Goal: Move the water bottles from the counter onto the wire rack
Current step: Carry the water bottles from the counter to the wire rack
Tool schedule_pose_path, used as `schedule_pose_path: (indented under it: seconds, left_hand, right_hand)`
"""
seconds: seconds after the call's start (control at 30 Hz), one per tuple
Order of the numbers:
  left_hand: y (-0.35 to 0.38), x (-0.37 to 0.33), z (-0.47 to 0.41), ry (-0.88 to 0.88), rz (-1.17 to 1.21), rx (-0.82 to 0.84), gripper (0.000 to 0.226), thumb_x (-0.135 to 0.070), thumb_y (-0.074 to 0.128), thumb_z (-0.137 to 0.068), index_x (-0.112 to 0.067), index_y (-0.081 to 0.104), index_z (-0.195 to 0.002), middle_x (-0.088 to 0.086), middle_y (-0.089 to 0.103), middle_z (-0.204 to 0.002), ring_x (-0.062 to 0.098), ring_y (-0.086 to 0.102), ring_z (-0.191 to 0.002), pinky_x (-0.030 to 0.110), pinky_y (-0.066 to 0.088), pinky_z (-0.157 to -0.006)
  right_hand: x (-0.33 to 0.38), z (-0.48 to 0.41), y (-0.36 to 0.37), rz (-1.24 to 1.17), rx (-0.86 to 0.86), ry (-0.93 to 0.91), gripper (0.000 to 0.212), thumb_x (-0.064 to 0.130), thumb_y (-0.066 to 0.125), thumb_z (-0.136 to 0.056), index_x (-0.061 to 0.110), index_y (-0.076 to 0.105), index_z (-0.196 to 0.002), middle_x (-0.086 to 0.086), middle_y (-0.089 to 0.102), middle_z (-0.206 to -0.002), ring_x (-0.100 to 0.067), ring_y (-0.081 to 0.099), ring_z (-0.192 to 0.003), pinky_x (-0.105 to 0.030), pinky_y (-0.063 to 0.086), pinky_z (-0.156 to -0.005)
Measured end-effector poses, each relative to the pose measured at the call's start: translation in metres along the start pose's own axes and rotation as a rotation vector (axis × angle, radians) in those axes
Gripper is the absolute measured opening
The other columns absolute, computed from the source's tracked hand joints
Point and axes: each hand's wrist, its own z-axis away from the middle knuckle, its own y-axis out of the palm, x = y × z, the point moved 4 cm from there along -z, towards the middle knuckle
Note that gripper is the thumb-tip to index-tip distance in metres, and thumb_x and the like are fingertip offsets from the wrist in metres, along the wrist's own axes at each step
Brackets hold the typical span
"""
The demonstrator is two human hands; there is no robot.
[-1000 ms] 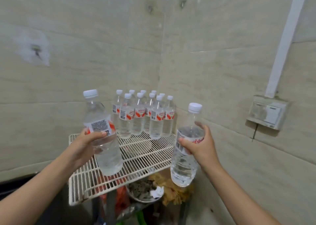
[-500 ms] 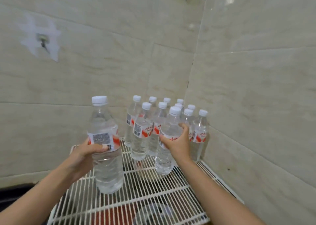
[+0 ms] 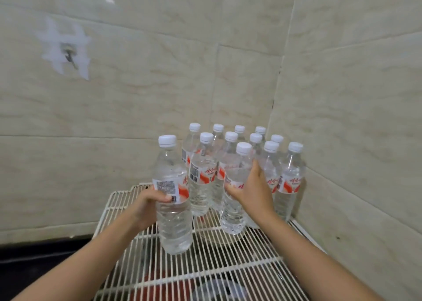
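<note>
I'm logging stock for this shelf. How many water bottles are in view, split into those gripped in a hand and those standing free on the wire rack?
Gripped bottles, one in the left hand and one in the right hand: 2
Free-standing bottles on the wire rack: 10
Total: 12

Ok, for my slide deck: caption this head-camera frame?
Left hand holds the near bottle, right hand the far bottle, both upright at the wire rack beside the corner bottle cluster.
</note>
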Motion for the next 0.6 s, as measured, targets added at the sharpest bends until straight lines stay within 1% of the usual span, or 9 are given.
schedule_pose_path:
  seconds: [0.07, 0.13, 0.17, 0.2, 0.27, 0.33, 0.4, 0.5, 0.6]
  left_hand:
    - [0.002, 0.005, -0.009, -0.008, -0.030, 0.020, 0.061, -0.029, 0.086, -0.024, -0.010, 0.073, -0.080, 0.009, 0.072, -0.076, 0.022, 0.067, -0.072, 0.031, 0.057, -0.068]
    - [0.004, 0.010, -0.017, -0.035, -0.064, 0.029, 0.065, -0.029, 0.085, -0.026, -0.008, 0.070, -0.086, 0.011, 0.070, -0.082, 0.025, 0.065, -0.078, 0.034, 0.056, -0.072]
    - [0.006, 0.010, -0.020, -0.046, -0.075, 0.044, 0.066, -0.030, 0.085, -0.028, -0.007, 0.069, -0.088, 0.012, 0.069, -0.084, 0.026, 0.064, -0.081, 0.036, 0.055, -0.073]
    - [0.010, 0.009, -0.022, -0.053, -0.088, 0.071, 0.065, -0.029, 0.084, -0.030, -0.008, 0.069, -0.089, 0.011, 0.069, -0.085, 0.027, 0.063, -0.083, 0.037, 0.054, -0.075]
    - [0.020, 0.006, -0.027, -0.065, -0.114, 0.133, 0.061, -0.028, 0.083, -0.032, -0.013, 0.071, -0.089, 0.009, 0.071, -0.086, 0.024, 0.064, -0.082, 0.035, 0.053, -0.076]
    - [0.029, 0.004, -0.030, -0.100, -0.111, 0.193, 0.058, -0.027, 0.084, -0.031, -0.013, 0.073, -0.086, 0.006, 0.073, -0.083, 0.021, 0.067, -0.078, 0.032, 0.054, -0.074]
    - [0.039, 0.004, -0.032, -0.125, -0.108, 0.295, 0.053, -0.026, 0.082, -0.040, -0.012, 0.071, -0.090, 0.005, 0.074, -0.085, 0.019, 0.067, -0.081, 0.032, 0.053, -0.076]
    - [0.047, 0.006, -0.030, -0.150, -0.096, 0.362, 0.050, -0.024, 0.077, -0.050, -0.012, 0.070, -0.098, 0.002, 0.074, -0.091, 0.016, 0.067, -0.085, 0.029, 0.053, -0.079]
    - [0.041, 0.007, -0.026, -0.165, -0.081, 0.169, 0.076, -0.025, 0.080, -0.037, -0.008, 0.061, -0.108, 0.010, 0.070, -0.097, 0.024, 0.065, -0.089, 0.036, 0.051, -0.080]
  right_hand:
    - [0.013, 0.003, -0.015, 0.222, -0.071, -0.109, 0.096, 0.043, 0.067, -0.076, 0.008, 0.010, -0.145, -0.013, 0.026, -0.149, -0.027, 0.035, -0.133, -0.036, 0.039, -0.104]
    - [0.034, 0.004, -0.036, 0.347, -0.309, -0.324, 0.080, 0.041, 0.070, -0.074, 0.000, 0.036, -0.135, -0.021, 0.045, -0.135, -0.035, 0.048, -0.121, -0.041, 0.045, -0.096]
    - [0.047, 0.006, -0.047, 0.309, -0.384, -0.439, 0.069, 0.038, 0.069, -0.075, 0.003, 0.045, -0.129, -0.020, 0.052, -0.128, -0.036, 0.052, -0.115, -0.043, 0.047, -0.092]
    - [0.062, 0.006, -0.055, 0.205, -0.306, -0.505, 0.060, 0.036, 0.066, -0.078, 0.008, 0.048, -0.128, -0.017, 0.052, -0.127, -0.032, 0.052, -0.114, -0.042, 0.045, -0.094]
    - [0.090, 0.005, -0.060, -0.067, 0.114, -0.494, 0.053, 0.034, 0.058, -0.086, 0.021, 0.041, -0.135, -0.006, 0.044, -0.134, -0.018, 0.047, -0.115, -0.031, 0.037, -0.098]
    - [0.108, -0.001, -0.057, -0.068, 0.376, -0.474, 0.051, 0.033, 0.056, -0.088, 0.026, 0.040, -0.135, -0.002, 0.042, -0.137, -0.014, 0.045, -0.116, -0.022, 0.032, -0.094]
    - [0.117, -0.009, -0.053, -0.022, 0.455, -0.498, 0.042, 0.028, 0.057, -0.087, 0.019, 0.050, -0.128, -0.002, 0.051, -0.130, -0.015, 0.049, -0.114, -0.017, 0.034, -0.083]
    - [0.118, -0.017, -0.045, -0.051, 0.467, -0.510, 0.022, 0.024, 0.061, -0.084, 0.006, 0.065, -0.097, -0.003, 0.056, -0.087, -0.010, 0.050, -0.069, -0.021, 0.036, -0.058]
    - [0.112, -0.029, -0.038, -0.043, 0.402, -0.485, 0.024, 0.022, 0.063, -0.081, -0.002, 0.063, -0.077, -0.006, 0.049, -0.071, -0.017, 0.045, -0.061, -0.028, 0.034, -0.056]
